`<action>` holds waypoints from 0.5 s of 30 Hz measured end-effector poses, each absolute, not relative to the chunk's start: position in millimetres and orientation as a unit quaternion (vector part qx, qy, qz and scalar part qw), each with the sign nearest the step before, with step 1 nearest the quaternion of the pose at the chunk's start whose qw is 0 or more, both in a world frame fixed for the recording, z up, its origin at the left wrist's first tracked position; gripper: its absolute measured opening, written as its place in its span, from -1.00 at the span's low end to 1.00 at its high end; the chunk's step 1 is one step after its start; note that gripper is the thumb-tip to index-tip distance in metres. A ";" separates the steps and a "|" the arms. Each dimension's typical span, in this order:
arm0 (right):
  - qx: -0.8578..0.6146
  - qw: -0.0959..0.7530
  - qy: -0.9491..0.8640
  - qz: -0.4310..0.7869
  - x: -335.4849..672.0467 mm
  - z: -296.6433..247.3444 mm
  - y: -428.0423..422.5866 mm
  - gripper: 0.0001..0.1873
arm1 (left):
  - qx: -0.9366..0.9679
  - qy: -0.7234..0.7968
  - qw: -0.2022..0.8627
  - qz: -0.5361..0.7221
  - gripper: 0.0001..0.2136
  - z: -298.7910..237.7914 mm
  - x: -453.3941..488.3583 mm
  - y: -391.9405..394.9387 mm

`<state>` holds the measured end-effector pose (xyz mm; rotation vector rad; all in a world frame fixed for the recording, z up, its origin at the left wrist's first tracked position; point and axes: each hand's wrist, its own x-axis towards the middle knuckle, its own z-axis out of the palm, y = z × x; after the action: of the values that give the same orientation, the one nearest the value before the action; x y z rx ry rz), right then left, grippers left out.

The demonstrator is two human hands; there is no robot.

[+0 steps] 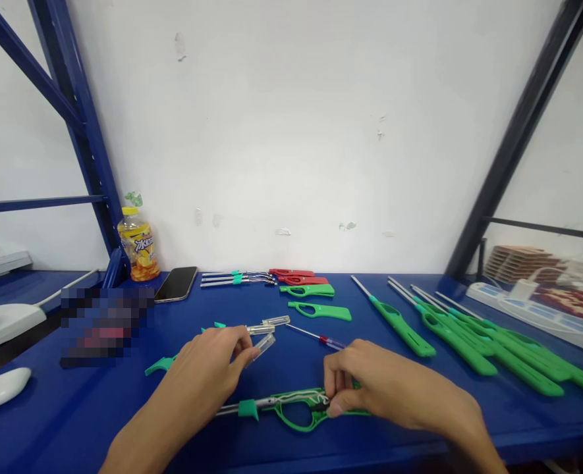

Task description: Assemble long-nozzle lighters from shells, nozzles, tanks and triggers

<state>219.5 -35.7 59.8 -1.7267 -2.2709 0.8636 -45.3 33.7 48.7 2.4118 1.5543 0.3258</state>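
Observation:
My left hand (224, 359) pinches a clear plastic fuel tank (264, 345) between thumb and fingers. Two similar clear tanks (276, 320) lie just beyond its fingertips. Below, an opened green lighter handle (291, 424) rests on the table with wires and a metal tube (266, 401) laid along it. A teal trigger piece (248, 409) sits around the tube. My right hand (353, 378) is closed over the handle, gripping a small black igniter part (319, 407) by the wires; its fingers hide the handle's rear. Behind that hand lies a screwdriver (331, 342).
Finished-looking green lighters (489, 336) lie in a row at right. Red and green handle halves (321, 311) and several metal tubes (232, 282) lie at the back. A phone (176, 284) and a plastic jar (139, 247) stand back left; a power strip (533, 309) runs far right.

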 end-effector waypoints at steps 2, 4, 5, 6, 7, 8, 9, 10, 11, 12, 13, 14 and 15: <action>-0.577 0.079 -0.759 0.290 219.7 59.7 -36.0 -0.92 | 0.833 0.529 0.126 0.101 -0.77 45.7 -46.1 35.2; -0.578 0.079 -0.759 0.289 219.5 60.0 -36.0 -0.92 | 0.836 0.527 0.123 0.094 -0.80 42.7 -47.1 36.8; -0.579 0.080 -0.759 0.287 219.4 60.2 -36.0 -0.92 | 0.835 0.528 0.120 0.091 -0.81 41.6 -47.5 37.4; -0.579 0.080 -0.759 0.287 219.1 60.4 -35.9 -0.93 | 0.835 0.530 0.118 0.090 -0.81 41.0 -47.8 37.9; -0.579 0.080 -0.759 0.287 218.9 60.6 -35.9 -0.93 | 0.835 0.531 0.117 0.087 -0.82 40.6 -47.9 38.3; -0.578 0.080 -0.759 0.289 218.7 60.7 -36.0 -0.93 | 0.835 0.531 0.116 0.085 -0.82 40.5 -47.9 38.5; -0.577 0.079 -0.759 0.289 218.5 60.9 -36.1 -0.94 | 0.836 0.531 0.115 0.082 -0.83 40.4 -47.6 38.6; -0.577 0.079 -0.759 0.290 218.4 61.0 -36.3 -0.94 | 0.837 0.530 0.113 0.079 -0.83 40.3 -47.2 38.6; -0.578 0.078 -0.759 0.290 218.3 61.2 -36.5 -0.93 | 0.838 0.529 0.111 0.077 -0.84 40.1 -46.7 38.6; -0.579 0.078 -0.759 0.289 218.2 61.4 -36.6 -0.94 | 0.839 0.527 0.108 0.076 -0.83 39.8 -46.1 38.7; -0.580 0.078 -0.758 0.288 218.1 61.6 -36.6 -0.94 | 0.840 0.526 0.105 0.075 -0.83 39.5 -45.7 39.0; -0.580 0.077 -0.758 0.289 218.1 61.8 -36.6 -0.94 | 0.841 0.526 0.100 0.075 -0.82 39.5 -45.8 39.4; -0.580 0.077 -0.758 0.289 218.1 61.8 -36.4 -0.94 | 0.841 0.527 0.095 0.077 -0.82 39.7 -47.0 39.9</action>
<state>218.1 -36.4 61.8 -1.7372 -2.2718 0.8669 -47.0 39.9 39.7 2.4922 1.5635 0.2280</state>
